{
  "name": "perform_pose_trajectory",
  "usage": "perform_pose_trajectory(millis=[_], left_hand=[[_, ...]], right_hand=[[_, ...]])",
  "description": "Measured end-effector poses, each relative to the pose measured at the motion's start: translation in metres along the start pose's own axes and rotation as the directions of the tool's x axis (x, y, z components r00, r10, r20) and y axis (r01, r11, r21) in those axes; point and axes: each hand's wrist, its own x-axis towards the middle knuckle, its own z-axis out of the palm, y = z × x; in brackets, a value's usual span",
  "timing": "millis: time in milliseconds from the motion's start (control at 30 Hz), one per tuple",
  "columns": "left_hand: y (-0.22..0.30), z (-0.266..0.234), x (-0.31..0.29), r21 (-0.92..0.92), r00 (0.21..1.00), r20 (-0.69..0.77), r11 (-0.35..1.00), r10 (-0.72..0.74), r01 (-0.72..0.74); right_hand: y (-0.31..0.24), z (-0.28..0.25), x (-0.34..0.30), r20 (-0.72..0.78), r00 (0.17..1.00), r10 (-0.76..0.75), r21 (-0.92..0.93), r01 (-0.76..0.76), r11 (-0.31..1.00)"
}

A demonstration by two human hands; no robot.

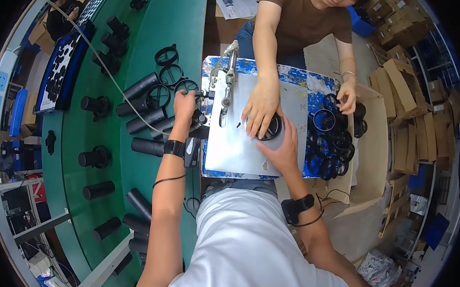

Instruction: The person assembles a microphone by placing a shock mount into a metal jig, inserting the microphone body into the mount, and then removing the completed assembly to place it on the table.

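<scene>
Black ring piece sits on the pale metal sheet that covers much of the blue-painted desk, and from my remote seat I see two people's hands at it. My wearer's right hand curves round its near right side, fingers and thumb spread about it in a grasp. A co-worker's hand reaches from across the desk and lays its fingers over the far left part.

Off to the left, I see the wearer's left hand with fingers bent at a black hoop above the green desk; I cannot tell whether they grip it or only touch it. Black tubes lie just beside that hand. A metal cylinder fixture stands between the two work spots. To the right, I have a heap of black rings near an open cardboard box, and the co-worker's other hand is at its far edge.
</scene>
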Motion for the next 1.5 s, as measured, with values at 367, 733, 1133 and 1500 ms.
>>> perform_pose_trajectory(millis=[367,733,1133,1500], left_hand=[[-0.007,0.006,0.012,-0.36,0.981,0.162,0.919,-0.107,0.159],[0.01,0.004,0.028,-0.656,0.94,0.27,0.675,-0.209,0.338],[0.05,-0.013,-0.021,-0.238,0.785,-0.401,0.774,0.472,-0.586],[0.045,0.029,-0.161,0.032,0.229,0.652,0.276,0.723,-0.961]], right_hand=[[-0.002,0.017,-0.008,-0.086,0.996,-0.014,-0.155,0.001,0.988],[-0.003,0.027,-0.005,-0.092,0.996,-0.016,-0.245,-0.008,0.97],[-0.006,0.001,0.006,-0.064,0.998,0.03,-0.228,-0.044,0.973],[-0.025,-0.014,0.103,0.48,0.8,0.36,-0.661,0.06,0.748]])
